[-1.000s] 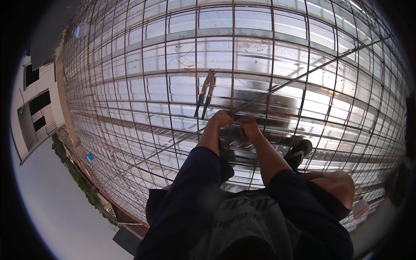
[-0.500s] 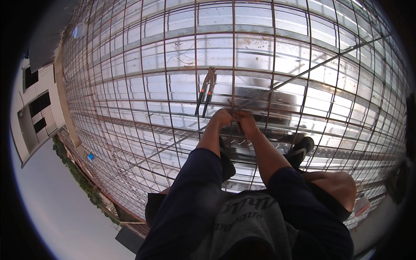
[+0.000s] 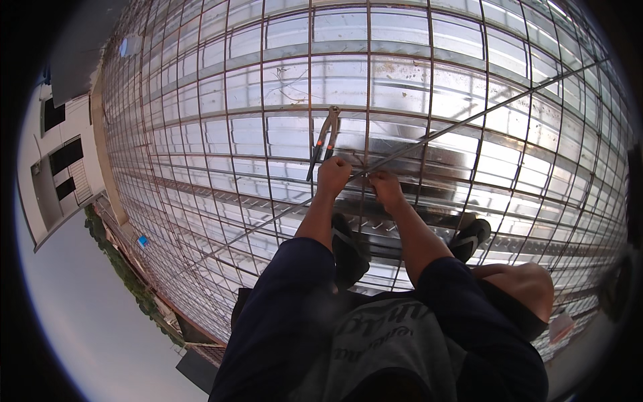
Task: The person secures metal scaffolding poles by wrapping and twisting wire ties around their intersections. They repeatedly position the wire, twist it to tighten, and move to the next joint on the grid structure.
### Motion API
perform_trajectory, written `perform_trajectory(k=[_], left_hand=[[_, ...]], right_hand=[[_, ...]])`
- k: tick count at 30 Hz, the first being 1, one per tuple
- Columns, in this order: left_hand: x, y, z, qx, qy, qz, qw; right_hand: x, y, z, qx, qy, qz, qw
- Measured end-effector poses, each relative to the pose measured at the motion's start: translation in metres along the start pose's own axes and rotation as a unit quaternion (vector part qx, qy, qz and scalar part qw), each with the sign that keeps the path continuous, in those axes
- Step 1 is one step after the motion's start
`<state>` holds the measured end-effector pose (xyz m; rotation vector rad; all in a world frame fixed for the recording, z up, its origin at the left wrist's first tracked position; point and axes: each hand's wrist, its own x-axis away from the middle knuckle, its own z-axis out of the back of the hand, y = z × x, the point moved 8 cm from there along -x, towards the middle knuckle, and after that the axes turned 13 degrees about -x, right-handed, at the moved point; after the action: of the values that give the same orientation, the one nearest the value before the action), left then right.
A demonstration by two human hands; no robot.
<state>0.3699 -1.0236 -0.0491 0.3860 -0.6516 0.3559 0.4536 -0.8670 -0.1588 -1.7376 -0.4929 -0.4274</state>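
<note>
My left hand (image 3: 333, 175) is closed in a fist just left of a crossing in the rusty steel bar mesh (image 3: 368, 80). Across that crossing runs a long straight steel rod (image 3: 469, 120), laid slantwise over the mesh. My right hand (image 3: 386, 189) is closed in a pinch at the right of the crossing, its fingertips close to the rod. A thin bent wire (image 3: 358, 161) shows between the hands; whether either holds it is too small to tell. Pincers (image 3: 326, 137) with dark, orange-banded handles lie on the mesh beyond my left hand, their handle ends near it.
Shiny ribbed metal decking (image 3: 395, 74) lies under the mesh. My dark shoes (image 3: 470, 238) are on the mesh, behind my hands. A small blue object (image 3: 143, 241) sits near the left edge, with a white building (image 3: 74, 154) beyond.
My hands have drawn apart, the left moving up and left toward the pincers. The right has shifted slightly. The view has moved a little; the pincers and rod lie as before.
</note>
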Motion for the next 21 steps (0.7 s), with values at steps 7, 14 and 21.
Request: perform_trajectory(k=[7,14,21], left_hand=[[-0.006,0.017,-0.006,-0.034,0.073,0.021,0.997],[-0.020,-0.002,-0.030,0.032,0.044,0.157,0.986],[-0.009,-0.015,-0.032,0.125,0.164,0.135,0.969]], right_hand=[[0.009,-0.016,-0.004,-0.014,0.059,-0.099,0.993],[0.008,-0.009,-0.004,-0.037,0.061,-0.106,0.992],[0.010,-0.030,-0.007,0.018,0.024,-0.110,0.994]])
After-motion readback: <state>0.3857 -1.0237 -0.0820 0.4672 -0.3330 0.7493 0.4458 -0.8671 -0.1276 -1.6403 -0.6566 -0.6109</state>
